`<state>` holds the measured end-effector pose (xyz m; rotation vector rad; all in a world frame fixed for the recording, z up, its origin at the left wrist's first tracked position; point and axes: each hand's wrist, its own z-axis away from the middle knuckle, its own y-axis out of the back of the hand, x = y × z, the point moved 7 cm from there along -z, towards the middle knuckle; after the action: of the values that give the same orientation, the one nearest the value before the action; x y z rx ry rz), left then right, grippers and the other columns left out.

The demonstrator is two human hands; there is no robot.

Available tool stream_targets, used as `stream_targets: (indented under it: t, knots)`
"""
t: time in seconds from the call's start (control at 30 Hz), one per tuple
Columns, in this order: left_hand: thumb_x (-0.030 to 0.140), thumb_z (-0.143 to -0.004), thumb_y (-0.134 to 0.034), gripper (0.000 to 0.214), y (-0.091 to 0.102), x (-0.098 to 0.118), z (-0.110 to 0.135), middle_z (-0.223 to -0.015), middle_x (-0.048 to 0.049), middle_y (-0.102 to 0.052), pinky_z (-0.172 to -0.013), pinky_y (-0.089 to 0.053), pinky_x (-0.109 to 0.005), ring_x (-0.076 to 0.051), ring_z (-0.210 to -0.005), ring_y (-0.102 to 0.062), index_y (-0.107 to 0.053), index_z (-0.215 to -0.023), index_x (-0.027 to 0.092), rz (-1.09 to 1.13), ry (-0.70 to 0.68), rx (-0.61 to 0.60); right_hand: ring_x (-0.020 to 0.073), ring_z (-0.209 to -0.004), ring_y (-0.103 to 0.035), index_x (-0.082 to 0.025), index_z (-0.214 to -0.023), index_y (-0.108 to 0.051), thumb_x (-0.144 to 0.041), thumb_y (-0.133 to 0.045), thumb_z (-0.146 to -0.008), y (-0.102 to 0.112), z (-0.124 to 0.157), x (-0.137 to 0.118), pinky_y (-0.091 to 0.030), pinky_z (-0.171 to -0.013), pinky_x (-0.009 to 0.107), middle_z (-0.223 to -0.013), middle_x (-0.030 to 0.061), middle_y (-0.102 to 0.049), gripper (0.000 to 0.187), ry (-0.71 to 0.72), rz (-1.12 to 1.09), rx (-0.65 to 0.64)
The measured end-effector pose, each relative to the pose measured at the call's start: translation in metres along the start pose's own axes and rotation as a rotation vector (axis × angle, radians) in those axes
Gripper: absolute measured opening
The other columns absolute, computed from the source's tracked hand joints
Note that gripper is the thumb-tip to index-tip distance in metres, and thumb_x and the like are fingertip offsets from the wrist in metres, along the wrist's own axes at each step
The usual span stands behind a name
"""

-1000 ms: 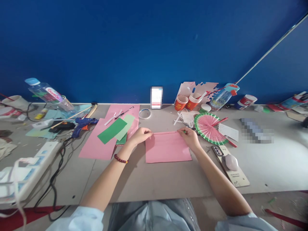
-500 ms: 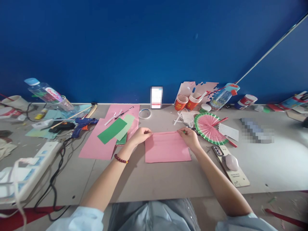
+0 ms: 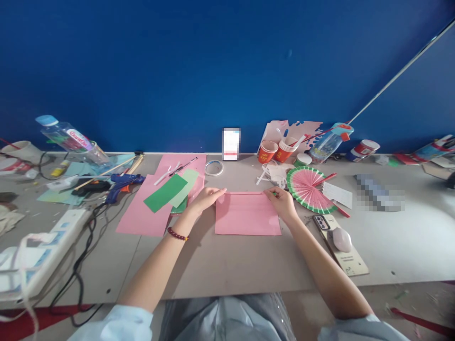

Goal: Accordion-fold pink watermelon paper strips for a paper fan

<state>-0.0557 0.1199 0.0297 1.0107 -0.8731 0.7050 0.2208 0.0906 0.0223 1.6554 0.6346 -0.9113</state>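
A pink paper sheet (image 3: 248, 215) lies on the table in front of me, with a narrow folded strip along its far edge. My left hand (image 3: 209, 199) pinches the far left corner between thumb and fingers. At the far right corner, my right hand (image 3: 280, 201) is closed on the same sheet; its fingertips partly hide that corner. Just right of my right hand is a round pleated paper fan (image 3: 307, 189), pink with a green rim. To the left of my left hand, dark green paper (image 3: 166, 193) rests over larger pink sheets (image 3: 144, 213).
A roll of tape (image 3: 213, 167) and a blurred phone screen (image 3: 231, 144) are at the back. Red paper cups (image 3: 267, 150) stand behind the fan. A phone (image 3: 350, 258) with a mouse (image 3: 341, 239) on it lies right. Left are a blue glue gun (image 3: 122, 184) and a power strip (image 3: 59, 246).
The pink sheet's near edge has shifted slightly away from me, and its folded far edge looks a little different. Both hands keep their hold on the corners.
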Motion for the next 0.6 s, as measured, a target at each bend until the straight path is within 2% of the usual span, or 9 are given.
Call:
stream_targets:
  t: [0.13, 0.27, 0.43, 0.6]
  knots:
    - [0.054, -0.080, -0.049, 0.043, -0.0029, 0.0050, 0.0013, -0.066, -0.0010, -0.061, -0.066, -0.036, -0.027, -0.016, -0.066, -0.055, -0.057, -0.056, 0.019, -0.011, -0.023, -0.029, 0.0154, -0.061, -0.047, -0.018, -0.069, -0.063, -0.045, -0.056, -0.074, -0.0004, -0.0009, 0.0012, -0.036, -0.056, 0.026, -0.066, 0.0017, -0.061, 0.028, 0.007, -0.004, 0.006]
    - [0.053, -0.079, -0.050, 0.042, -0.0019, 0.0033, 0.0003, -0.063, -0.0008, -0.059, -0.061, -0.034, -0.027, -0.017, -0.064, -0.053, -0.055, -0.055, 0.019, -0.045, -0.040, -0.015, 0.0158, -0.061, -0.048, -0.019, -0.069, -0.064, -0.045, -0.056, -0.073, -0.0011, -0.0014, 0.0007, -0.036, -0.056, 0.027, -0.067, 0.0020, -0.062, 0.028, 0.002, -0.006, 0.001]
    - [0.052, -0.077, -0.053, 0.040, -0.0007, -0.0007, -0.0014, -0.052, 0.0014, -0.048, -0.055, -0.030, -0.027, -0.015, -0.056, -0.047, -0.051, -0.053, 0.020, -0.053, -0.033, 0.014, 0.0151, -0.059, -0.046, -0.019, -0.068, -0.064, -0.044, -0.056, -0.074, -0.0021, -0.0010, 0.0000, -0.035, -0.056, 0.026, -0.065, 0.0008, -0.061, 0.027, 0.001, -0.009, -0.009]
    - [0.049, -0.075, -0.055, 0.033, -0.0028, -0.0020, -0.0035, -0.060, 0.0007, -0.054, -0.059, -0.033, -0.027, -0.016, -0.064, -0.050, -0.056, -0.061, 0.019, 0.018, -0.054, -0.010, 0.0155, -0.060, -0.046, -0.019, -0.069, -0.064, -0.044, -0.056, -0.073, -0.0029, -0.0008, 0.0010, -0.035, -0.055, 0.026, -0.065, 0.0011, -0.060, 0.027, -0.012, -0.011, -0.014]
